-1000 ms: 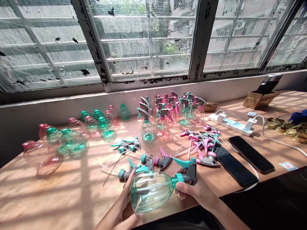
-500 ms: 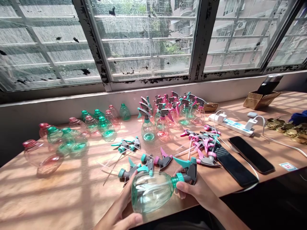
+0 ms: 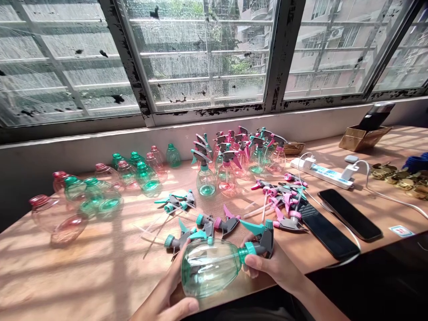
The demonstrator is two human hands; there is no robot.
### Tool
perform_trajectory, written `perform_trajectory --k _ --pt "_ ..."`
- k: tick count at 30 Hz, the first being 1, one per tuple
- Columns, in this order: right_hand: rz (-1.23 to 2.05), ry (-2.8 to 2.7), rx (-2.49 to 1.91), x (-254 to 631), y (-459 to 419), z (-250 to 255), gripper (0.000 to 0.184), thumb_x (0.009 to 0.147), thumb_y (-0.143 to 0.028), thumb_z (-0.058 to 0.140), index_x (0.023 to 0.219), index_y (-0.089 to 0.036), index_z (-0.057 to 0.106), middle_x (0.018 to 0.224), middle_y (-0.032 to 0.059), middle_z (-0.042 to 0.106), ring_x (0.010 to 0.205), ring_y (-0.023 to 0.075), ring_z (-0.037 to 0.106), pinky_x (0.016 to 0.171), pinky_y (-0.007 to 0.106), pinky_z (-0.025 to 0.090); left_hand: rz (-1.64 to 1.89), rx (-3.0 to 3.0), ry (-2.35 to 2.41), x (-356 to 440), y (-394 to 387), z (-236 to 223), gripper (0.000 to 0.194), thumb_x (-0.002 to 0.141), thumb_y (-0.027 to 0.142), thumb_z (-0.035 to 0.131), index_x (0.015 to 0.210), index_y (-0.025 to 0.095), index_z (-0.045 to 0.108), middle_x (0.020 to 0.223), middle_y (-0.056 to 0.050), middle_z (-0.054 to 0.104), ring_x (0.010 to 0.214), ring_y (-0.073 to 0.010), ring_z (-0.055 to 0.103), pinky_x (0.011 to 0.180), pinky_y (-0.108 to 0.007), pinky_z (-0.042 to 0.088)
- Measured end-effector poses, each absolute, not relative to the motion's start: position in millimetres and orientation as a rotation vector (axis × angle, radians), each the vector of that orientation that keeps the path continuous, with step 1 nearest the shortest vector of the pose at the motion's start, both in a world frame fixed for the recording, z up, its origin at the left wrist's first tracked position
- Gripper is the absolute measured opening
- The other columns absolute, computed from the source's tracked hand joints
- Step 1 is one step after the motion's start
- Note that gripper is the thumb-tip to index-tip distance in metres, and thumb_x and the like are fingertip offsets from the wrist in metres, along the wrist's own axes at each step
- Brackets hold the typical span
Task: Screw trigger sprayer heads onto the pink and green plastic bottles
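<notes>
A clear green plastic bottle (image 3: 210, 269) lies on its side in the air above the table's front edge, its neck pointing right. My left hand (image 3: 166, 287) is closed around its base end, thumb below and fingers behind. On the neck sits a grey trigger sprayer (image 3: 265, 243) with a turquoise collar and trigger; its tube shows inside the bottle. Thumb and fingers of my right hand (image 3: 270, 267) grip the sprayer at the collar. Just beyond the bottle lie loose turquoise sprayers (image 3: 180, 240) and a pink one (image 3: 228, 225).
Open-necked green and pink bottles (image 3: 147, 178) stand at the left. Several bottles fitted with sprayers (image 3: 206, 178) are grouped at the back middle. More pink sprayers (image 3: 284, 200) lie right, beside two phones (image 3: 349, 214), a power strip (image 3: 323, 174) and white cables.
Both hands keep their grip on the bottle and sprayer. The bottle has shifted very slightly left; otherwise hardly anything differs.
</notes>
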State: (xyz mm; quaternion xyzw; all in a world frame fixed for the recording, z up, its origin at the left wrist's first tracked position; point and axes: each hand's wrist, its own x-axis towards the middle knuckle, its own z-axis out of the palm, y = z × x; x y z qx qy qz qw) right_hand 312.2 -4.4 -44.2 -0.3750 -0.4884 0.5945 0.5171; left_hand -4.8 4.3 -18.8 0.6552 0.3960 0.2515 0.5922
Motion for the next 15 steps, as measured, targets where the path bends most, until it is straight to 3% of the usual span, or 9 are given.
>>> perform_trajectory --k 10,15 --pt "1.410 -1.182 -0.930 312 -5 -43 0.050 0.081 -0.060 0.088 0.098 -0.019 0.064 0.060 -0.0028 0.067 0.053 0.0139 0.059 0.056 0.029 0.053 0.672 1.553 0.892 4 3 -16 0.091 0.100 0.054 0.068 0.169 0.048 0.009 0.183 0.008 0.012 0.168 -0.0336 0.011 0.134 -0.051 0.011" --pt "1.409 -1.200 -0.905 313 -5 -44 0.046 0.083 -0.057 0.087 0.099 -0.020 0.065 0.061 -0.0027 0.067 0.054 0.0151 0.060 0.056 0.030 0.054 0.623 1.501 0.901 0 2 -16 0.098 0.094 0.057 0.075 0.169 0.048 0.012 0.182 0.008 0.016 0.168 -0.0355 0.013 0.134 -0.050 0.022"
